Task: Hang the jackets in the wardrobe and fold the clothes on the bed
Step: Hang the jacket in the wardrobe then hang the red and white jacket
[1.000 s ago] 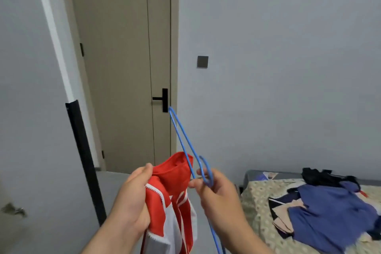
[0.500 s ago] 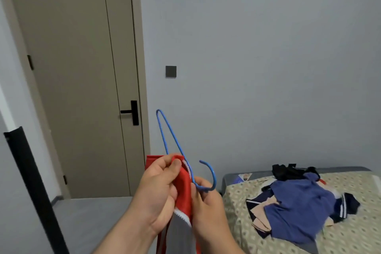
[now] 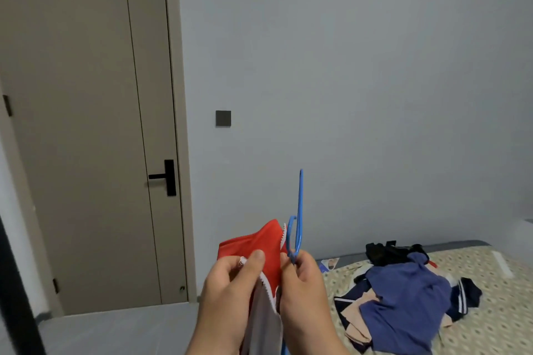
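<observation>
My left hand grips the collar of a red, white and grey jacket held up in front of me. A thin blue wire hanger stands upright beside the collar, pinched at its neck by my right hand. The jacket's lower part hangs down between my wrists, out of frame. On the patterned bed at the lower right lies a heap of clothes: a blue garment on top, with black, navy and beige pieces around it.
A closed beige door with a black handle fills the left. A dark wall switch sits on the grey wall. A black vertical edge crosses the lower left corner. Grey floor lies between me and the door.
The view has swung right, so the door and black edge slid left and the bed came closer. The hanger has turned from leaning left to upright next to the collar.
</observation>
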Demonstrator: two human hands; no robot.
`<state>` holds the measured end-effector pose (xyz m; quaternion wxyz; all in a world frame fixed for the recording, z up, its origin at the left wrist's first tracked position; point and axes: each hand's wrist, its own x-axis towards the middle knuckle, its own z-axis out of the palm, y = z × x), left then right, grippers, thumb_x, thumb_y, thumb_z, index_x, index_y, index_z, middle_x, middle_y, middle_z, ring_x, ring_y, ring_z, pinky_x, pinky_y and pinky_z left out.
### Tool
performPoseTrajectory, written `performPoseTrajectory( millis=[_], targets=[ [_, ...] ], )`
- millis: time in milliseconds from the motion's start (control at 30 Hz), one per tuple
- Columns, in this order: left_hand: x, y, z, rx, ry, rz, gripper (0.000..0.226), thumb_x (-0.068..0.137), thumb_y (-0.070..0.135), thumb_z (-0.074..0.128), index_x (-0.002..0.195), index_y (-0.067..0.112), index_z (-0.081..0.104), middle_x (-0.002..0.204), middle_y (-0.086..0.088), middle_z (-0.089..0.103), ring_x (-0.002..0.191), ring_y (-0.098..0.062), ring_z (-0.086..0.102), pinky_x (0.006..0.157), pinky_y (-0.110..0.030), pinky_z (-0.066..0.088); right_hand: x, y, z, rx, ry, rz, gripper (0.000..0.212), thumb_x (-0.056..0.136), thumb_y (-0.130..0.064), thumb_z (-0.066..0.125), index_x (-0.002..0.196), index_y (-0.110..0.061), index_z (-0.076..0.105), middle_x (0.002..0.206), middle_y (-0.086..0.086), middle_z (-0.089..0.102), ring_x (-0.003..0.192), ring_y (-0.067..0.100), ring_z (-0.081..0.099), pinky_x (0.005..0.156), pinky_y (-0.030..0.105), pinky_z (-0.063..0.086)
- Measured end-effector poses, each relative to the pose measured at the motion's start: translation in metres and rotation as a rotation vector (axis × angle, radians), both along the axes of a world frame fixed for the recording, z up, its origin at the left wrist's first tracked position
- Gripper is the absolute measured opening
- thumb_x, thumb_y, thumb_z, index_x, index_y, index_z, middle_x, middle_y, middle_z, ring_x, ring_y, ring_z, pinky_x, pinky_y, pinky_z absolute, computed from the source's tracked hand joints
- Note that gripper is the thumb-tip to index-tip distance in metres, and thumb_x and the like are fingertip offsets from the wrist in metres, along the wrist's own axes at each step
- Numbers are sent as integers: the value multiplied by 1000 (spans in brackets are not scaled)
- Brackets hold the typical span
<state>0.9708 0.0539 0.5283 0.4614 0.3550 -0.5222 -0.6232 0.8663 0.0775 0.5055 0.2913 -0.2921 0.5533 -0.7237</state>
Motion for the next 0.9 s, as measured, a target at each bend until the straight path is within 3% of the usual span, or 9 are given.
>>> performPoseTrajectory(
  millis=[67, 200, 267, 400, 600, 667, 733, 800, 900],
  targets=[
    [-4, 2, -6, -49, -61, -108, 26, 67, 38, 75, 91, 29, 77, 88, 1, 77, 86, -17, 73, 82, -37, 55, 0, -1, 4, -12, 0, 21, 13, 99, -12, 54, 90, -7, 62, 66, 0, 68, 60, 9, 61, 59, 28, 48],
    [-6, -16, -7, 50, 77, -65, 20, 92, -3, 57, 96, 7, 74, 91, -17, 75, 87, -32, 72, 84, -43, 53, -4, -3, 10, -17, 28, 50, 16, 98, -14, 57, 84, -12, 64, 70, 8, 67, 69, 19, 57, 66, 37, 46],
    [-3, -26, -4, 97, 128, -67, 24, 98, -1, 48, 100, 6, 70, 93, -20, 75, 85, -34, 73, 82, -43, 53, -8, -2, 13, -12, 34, 100, 15, 99, -15, 56, 90, -9, 66, 78, 17, 69, 74, 23, 60, 72, 45, 51],
    [0, -41, 0, 70, 102, -87, 26, 102, 3, 41, 112, 7, 65, 100, -18, 74, 97, -34, 71, 95, -49, 51, -20, 2, 23, 58, 278, 184, 20, 101, -23, 55, 91, -8, 64, 67, -3, 60, 64, 11, 51, 61, 28, 43],
    [3, -64, 11, 174, 272, -49, 22, 103, 6, 40, 102, 2, 61, 85, -19, 74, 72, -26, 73, 68, -37, 55, -45, 0, 37, 104, 363, 113, 29, 102, -24, 50, 84, -1, 56, 71, 4, 52, 70, 15, 48, 68, 35, 38],
    [4, -76, 16, 203, 299, -31, 18, 101, 4, 43, 105, 0, 60, 81, -18, 73, 67, -25, 72, 63, -37, 58, -52, -3, 41, 114, 363, 82, 29, 102, -23, 50, 76, -9, 54, 64, -1, 52, 63, 13, 49, 62, 28, 42],
    [11, -92, 21, 228, 324, -40, 22, 96, 1, 49, 115, -4, 58, 96, -24, 70, 78, -30, 70, 72, -42, 61, -64, -2, 49, 140, 392, 97, 32, 101, -22, 50, 72, -13, 54, 59, -4, 56, 54, 8, 52, 52, 17, 43],
    [22, -108, 25, 185, 260, -52, 31, 88, -8, 54, 119, -10, 56, 109, -29, 66, 93, -36, 66, 82, -44, 56, -81, 4, 59, 171, 402, 173, 31, 103, -24, 48, 80, -12, 66, 74, -2, 72, 63, 6, 64, 56, 14, 47],
    [36, -128, 30, 111, 111, 34, 20, 85, -18, 54, 99, -7, 63, 87, -24, 70, 73, -31, 69, 71, -40, 59, -108, 15, 69, 160, 182, 393, 31, 101, -30, 47, 103, -21, 77, 101, 13, 76, 85, 16, 73, 66, 22, 55]
  ],
)
